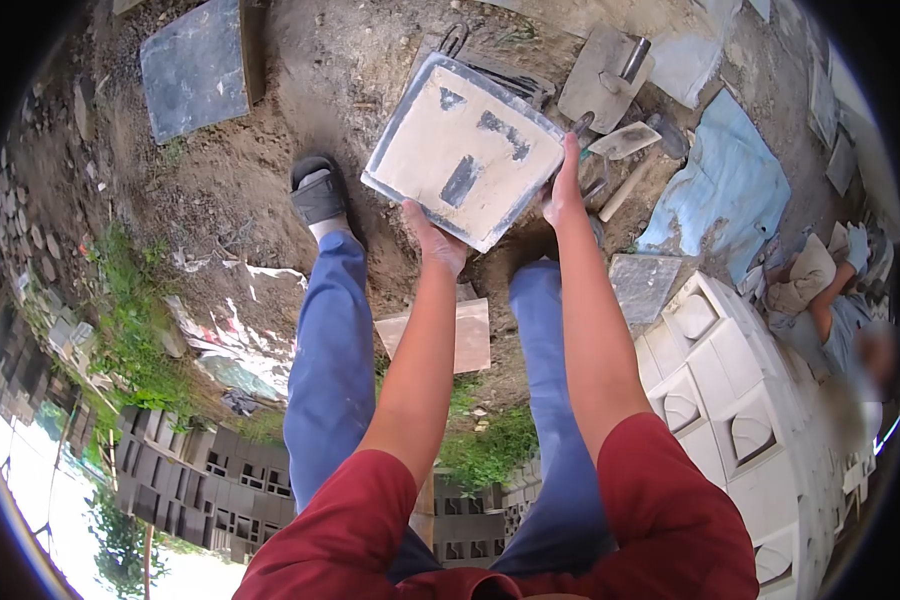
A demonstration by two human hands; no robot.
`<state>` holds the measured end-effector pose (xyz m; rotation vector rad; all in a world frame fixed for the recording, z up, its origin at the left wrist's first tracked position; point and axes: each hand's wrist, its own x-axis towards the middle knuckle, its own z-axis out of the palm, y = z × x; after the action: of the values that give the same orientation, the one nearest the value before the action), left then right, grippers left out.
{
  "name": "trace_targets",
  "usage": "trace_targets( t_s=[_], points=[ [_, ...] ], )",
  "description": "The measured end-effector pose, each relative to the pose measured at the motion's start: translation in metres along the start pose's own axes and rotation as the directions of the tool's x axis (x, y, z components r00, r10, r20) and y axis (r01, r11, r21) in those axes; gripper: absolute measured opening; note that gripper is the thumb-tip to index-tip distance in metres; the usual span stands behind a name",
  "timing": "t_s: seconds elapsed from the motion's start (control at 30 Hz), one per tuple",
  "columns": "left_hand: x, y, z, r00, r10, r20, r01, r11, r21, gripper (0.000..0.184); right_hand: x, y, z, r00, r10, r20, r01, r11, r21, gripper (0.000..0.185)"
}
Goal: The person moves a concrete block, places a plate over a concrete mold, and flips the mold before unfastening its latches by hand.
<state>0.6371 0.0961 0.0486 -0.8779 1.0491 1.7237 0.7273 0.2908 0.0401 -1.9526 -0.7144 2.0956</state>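
A square slab (440, 130) with a pale, plaster-like face, dark grey patches and a grey border is tilted between my two hands. My left hand (436, 242) grips its near edge, thumb on the face and the other fingers hidden beneath. At the right corner, my right hand (565, 188) is closed on the edge, fingers partly out of sight. Just beyond my right hand lie a metal trowel (625, 141), a wooden-handled tool (627, 188) and a flat float with a bar handle (606, 80). A dark mould-like frame (510, 75) shows partly behind the slab.
A grey square plate (195, 68) lies at the upper left, a blue cloth (720, 185) on the right. Pale patterned blocks (730, 400) are stacked at the lower right, with another person (835, 300) beyond them. A pinkish tile (460, 335) lies between my legs.
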Motion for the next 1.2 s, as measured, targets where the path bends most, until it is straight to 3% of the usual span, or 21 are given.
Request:
trace_targets(
  t_s=[0.1,0.13,0.2,0.27,0.33,0.37,0.4,0.43,0.47,0.5,0.53,0.57,0.63,0.67,0.73,0.87,0.93,1.07,1.13,1.2],
  points=[
    [0.005,0.001,0.009,0.998,0.06,-0.022,-0.06,0.998,0.008,0.112,-0.012,-0.008,0.002,0.999,-0.032,0.04,0.033,0.999,-0.014,0.078],
    [0.007,0.001,0.009,0.998,0.064,-0.026,-0.064,0.998,0.001,0.112,-0.013,-0.01,-0.002,0.999,-0.008,0.036,0.011,0.996,-0.091,0.089],
    [0.008,0.001,0.001,0.998,-0.035,0.043,0.04,0.989,-0.143,0.108,-0.018,-0.008,-0.009,0.996,0.002,0.088,0.006,0.996,-0.085,0.092],
    [0.011,0.007,-0.006,0.999,-0.041,0.035,0.045,0.989,-0.138,0.107,-0.016,-0.015,-0.022,0.99,0.002,0.143,0.01,0.997,-0.079,0.095],
    [0.014,0.018,-0.007,1.0,-0.023,0.004,0.023,0.992,-0.125,0.104,-0.002,-0.034,-0.058,0.885,0.308,0.349,-0.26,0.949,-0.18,0.1],
    [0.015,0.025,-0.006,1.0,-0.016,0.008,0.017,0.991,-0.134,0.104,-0.002,-0.053,-0.061,0.885,0.305,0.352,-0.253,0.949,-0.189,0.1],
    [0.013,0.034,-0.003,0.998,0.043,0.051,-0.041,0.998,-0.05,0.104,-0.008,-0.079,-0.061,0.905,0.357,0.232,-0.216,0.854,-0.473,0.099],
    [0.01,0.042,-0.002,0.991,0.098,0.094,-0.101,0.994,0.033,0.105,-0.013,-0.101,-0.06,0.923,0.371,0.1,-0.193,0.673,-0.714,0.099],
    [0.006,0.05,-0.003,0.997,0.033,0.075,-0.036,0.999,0.041,0.104,-0.009,-0.116,-0.06,0.922,0.375,0.102,-0.192,0.668,-0.719,0.099],
    [0.007,0.053,-0.007,0.997,0.037,0.068,-0.04,0.998,0.039,0.104,-0.001,-0.127,-0.056,0.985,0.114,0.133,0.051,0.541,-0.84,0.098],
    [0.009,0.057,-0.01,0.996,0.042,0.073,-0.047,0.996,0.08,0.104,0.006,-0.137,-0.05,0.965,-0.145,0.219,0.256,0.331,-0.908,0.098],
    [0.011,0.061,-0.01,0.996,0.047,0.08,-0.056,0.991,0.119,0.104,0.009,-0.141,-0.032,0.963,-0.144,0.226,0.262,0.33,-0.907,0.098],
    [0.006,0.068,-0.002,0.996,0.056,0.067,-0.064,0.99,0.122,0.106,0.013,-0.138,0.015,0.944,-0.138,0.3,0.324,0.565,-0.759,0.093],
    [0.004,0.07,0.002,0.997,0.054,0.055,-0.061,0.99,0.129,0.107,0.027,-0.131,0.025,0.942,-0.141,0.303,0.328,0.565,-0.757,0.093],
    [0.004,0.073,0.005,0.998,0.053,0.043,-0.058,0.99,0.131,0.107,0.057,-0.108,0.037,0.894,0.132,0.429,0.301,0.533,-0.791,0.099],
    [0.011,0.067,-0.009,0.999,0.012,0.046,-0.018,0.993,0.121,0.105,0.03,-0.113,0.078,0.906,0.286,0.313,0.119,0.539,-0.834,0.109],
    [0.014,0.064,-0.016,0.999,0.003,0.037,-0.008,0.992,0.129,0.105,0.041,-0.109,0.084,0.897,0.274,0.348,0.171,0.511,-0.843,0.116],
    [0.008,0.07,-0.006,1.0,-0.002,0.009,0.001,0.989,0.146,0.106,0.053,-0.085,0.073,0.886,0.242,0.395,0.208,0.552,-0.807,0.112],
    [0.004,0.073,0.0,1.0,0.003,0.028,-0.007,0.992,0.129,0.106,0.049,-0.078,0.067,0.861,0.271,0.43,0.11,0.727,-0.678,0.106],
    [0.001,0.075,0.004,0.999,0.007,0.048,-0.012,0.994,0.11,0.106,0.049,-0.081,0.064,0.851,0.314,0.421,0.066,0.73,-0.68,0.103]
  ],
)
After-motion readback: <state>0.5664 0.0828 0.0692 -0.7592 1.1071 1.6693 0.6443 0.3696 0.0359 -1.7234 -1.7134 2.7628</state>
